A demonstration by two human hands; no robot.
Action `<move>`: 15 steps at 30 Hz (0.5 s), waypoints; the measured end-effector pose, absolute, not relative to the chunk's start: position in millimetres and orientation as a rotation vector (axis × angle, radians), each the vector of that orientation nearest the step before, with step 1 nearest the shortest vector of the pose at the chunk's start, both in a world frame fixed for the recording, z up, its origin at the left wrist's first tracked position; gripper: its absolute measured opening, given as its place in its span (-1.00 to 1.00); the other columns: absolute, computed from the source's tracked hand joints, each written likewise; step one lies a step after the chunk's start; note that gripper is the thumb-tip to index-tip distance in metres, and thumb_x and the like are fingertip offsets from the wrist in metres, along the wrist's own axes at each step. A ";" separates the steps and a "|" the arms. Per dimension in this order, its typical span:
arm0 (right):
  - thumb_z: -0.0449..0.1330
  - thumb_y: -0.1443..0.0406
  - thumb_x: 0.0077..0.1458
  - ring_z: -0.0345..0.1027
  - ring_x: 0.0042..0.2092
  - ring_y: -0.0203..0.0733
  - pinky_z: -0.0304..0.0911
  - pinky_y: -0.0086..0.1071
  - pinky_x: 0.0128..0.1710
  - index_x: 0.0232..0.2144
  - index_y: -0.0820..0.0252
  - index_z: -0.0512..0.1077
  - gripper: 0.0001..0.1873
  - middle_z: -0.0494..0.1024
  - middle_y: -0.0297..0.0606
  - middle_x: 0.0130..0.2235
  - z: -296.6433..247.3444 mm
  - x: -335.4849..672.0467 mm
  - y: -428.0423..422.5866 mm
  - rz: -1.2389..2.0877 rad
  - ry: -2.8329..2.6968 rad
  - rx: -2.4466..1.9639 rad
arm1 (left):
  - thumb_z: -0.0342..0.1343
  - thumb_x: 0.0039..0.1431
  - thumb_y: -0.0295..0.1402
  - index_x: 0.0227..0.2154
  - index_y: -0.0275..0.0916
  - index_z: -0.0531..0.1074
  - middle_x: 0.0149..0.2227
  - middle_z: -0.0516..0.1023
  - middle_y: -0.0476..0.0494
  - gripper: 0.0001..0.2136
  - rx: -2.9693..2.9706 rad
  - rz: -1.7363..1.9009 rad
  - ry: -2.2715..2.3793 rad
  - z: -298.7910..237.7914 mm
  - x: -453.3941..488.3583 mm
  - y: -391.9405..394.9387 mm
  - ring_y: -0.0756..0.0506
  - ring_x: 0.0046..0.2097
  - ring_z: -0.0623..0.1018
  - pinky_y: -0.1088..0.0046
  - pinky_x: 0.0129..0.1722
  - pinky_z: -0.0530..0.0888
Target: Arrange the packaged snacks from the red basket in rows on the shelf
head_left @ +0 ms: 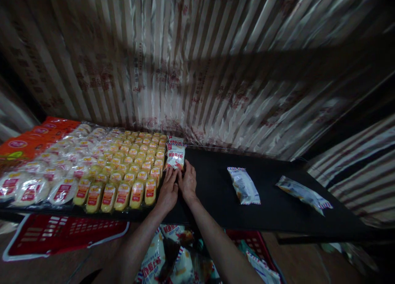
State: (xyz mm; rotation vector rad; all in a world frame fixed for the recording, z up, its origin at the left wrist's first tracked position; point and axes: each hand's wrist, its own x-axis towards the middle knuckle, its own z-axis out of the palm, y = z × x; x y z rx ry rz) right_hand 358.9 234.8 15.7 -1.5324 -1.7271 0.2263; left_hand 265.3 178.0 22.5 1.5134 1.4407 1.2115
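A white snack packet [175,155] with red and blue print lies on the black shelf, at the right side of the rows of yellow cakes. My left hand [169,188] and my right hand [187,180] are side by side at its near end, with fingers closed on it. The fingertips partly cover that end. Behind it, partly overlapped, is another packet [175,140] of the same look. Small wrapped yellow cakes [122,195] stand in rows just left of my left hand.
Round white wrapped cakes [32,190] and orange packages [40,136] fill the shelf's left. Two loose packets, one nearer [244,186] and one farther right [304,193], lie on the black shelf [212,210]. Below are a red basket [68,234] and several packets [182,267]. Striped sheeting [197,70] hangs behind.
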 end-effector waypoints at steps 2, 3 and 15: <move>0.00 0.21 0.14 0.18 0.08 0.03 0.16 -0.09 0.08 0.10 0.36 0.24 -0.48 0.36 0.08 0.03 13.9 361.2 231.5 0.206 -1.720 -1.527 | -0.15 0.06 -0.59 0.20 -0.25 0.18 0.34 -0.04 -0.12 -0.43 1.536 1.216 1.453 20.8 265.3 178.0 -0.09 0.34 -0.09 0.20 0.32 -0.08; 0.01 0.21 0.14 0.18 0.09 0.03 0.16 -0.08 0.08 0.10 0.35 0.24 -0.49 0.36 0.08 0.03 13.3 362.7 229.4 0.203 -1.718 -1.517 | -0.15 0.06 -0.58 0.19 -0.25 0.18 0.34 -0.05 -0.12 -0.43 1.545 1.221 1.457 19.5 265.3 178.1 -0.09 0.34 -0.08 0.19 0.32 -0.08; -0.02 0.29 0.15 0.14 0.15 -0.03 0.14 -0.08 0.13 0.03 0.30 0.32 -0.59 0.31 0.03 0.08 28.0 389.6 164.3 0.233 -1.731 -1.426 | -0.15 0.12 -0.56 0.07 -0.27 0.34 0.32 0.04 -0.15 -0.56 1.653 1.164 1.520 18.1 270.6 161.4 -0.11 0.34 -0.02 0.21 0.31 0.02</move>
